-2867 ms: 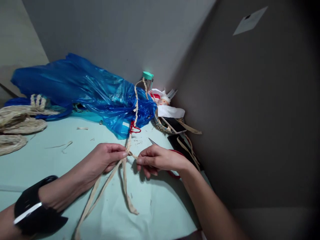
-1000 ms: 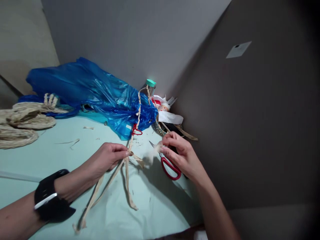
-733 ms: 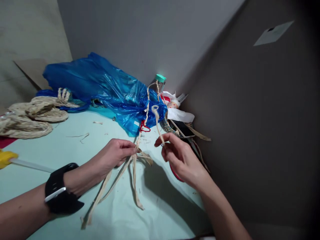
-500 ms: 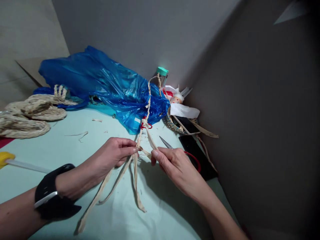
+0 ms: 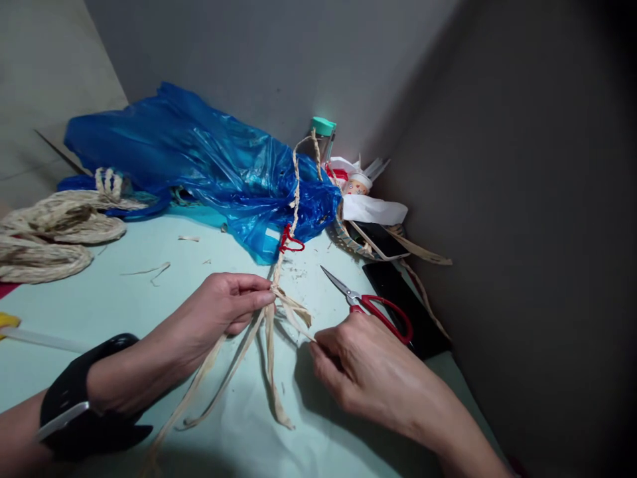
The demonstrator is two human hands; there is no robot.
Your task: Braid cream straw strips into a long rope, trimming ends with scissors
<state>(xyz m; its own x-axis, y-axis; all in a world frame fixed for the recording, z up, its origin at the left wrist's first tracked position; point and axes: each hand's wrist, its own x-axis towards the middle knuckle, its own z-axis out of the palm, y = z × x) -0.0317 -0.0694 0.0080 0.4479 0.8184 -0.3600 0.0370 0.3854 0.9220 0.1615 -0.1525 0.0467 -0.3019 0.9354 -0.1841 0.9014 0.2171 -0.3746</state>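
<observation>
My left hand pinches the end of a braided straw cord that runs up and away to the corner, tied with a red thread. Loose tan straw strips hang from that pinch point down across the pale green table. My right hand is closed, pinching one thin strip and holding it out to the right of the braid. A black band sits on my left wrist.
Red-handled scissors lie open-bladed just beyond my right hand, beside a black phone. A blue plastic bag lies at the back, coils of braided straw at the left, and a green-capped bottle with clutter in the corner. A grey wall stands close on the right.
My right hand reached toward the corner, picked up a new strip, brought it back to the braid end and now pulls it rightward and toward me. My left hand kept its pinch.
</observation>
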